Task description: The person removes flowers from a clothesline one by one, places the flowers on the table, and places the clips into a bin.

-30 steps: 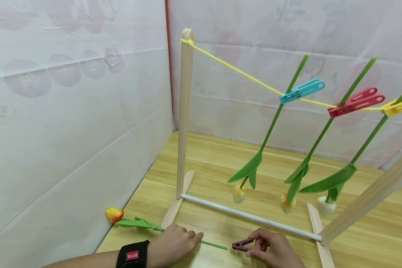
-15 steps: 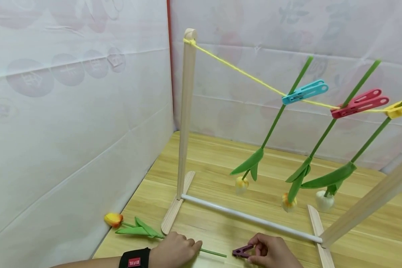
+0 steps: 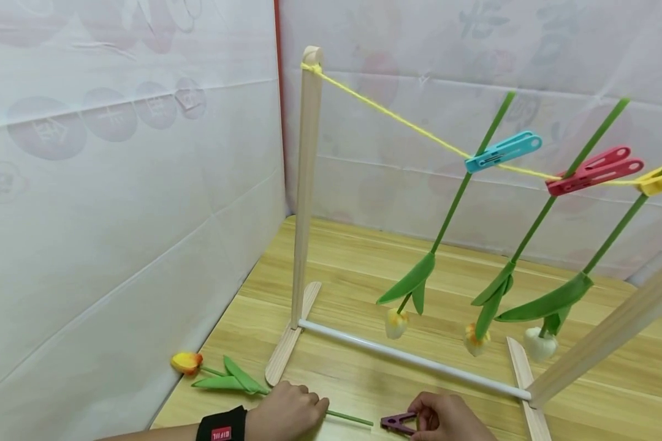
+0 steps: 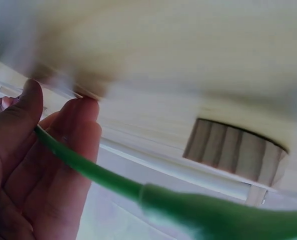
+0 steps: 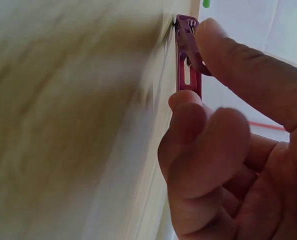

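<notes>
Purple clothespin (image 3: pixel 398 422) seemingly unmoved; right hand (image 3: pixel 447 419) fingers still pinch it.

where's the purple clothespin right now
In the head view the purple clothespin lies at the bottom edge on the wooden table, pinched by the right hand, just right of the green stem that the left hand holds.

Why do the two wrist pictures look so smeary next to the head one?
Head view: even light, sharp on the blue clothespin and table. Left wrist view: the green stem sits too close, and the wood behind smears. Right wrist view: the purple clothespin is crisp, the tabletop beside it blurred.
</notes>
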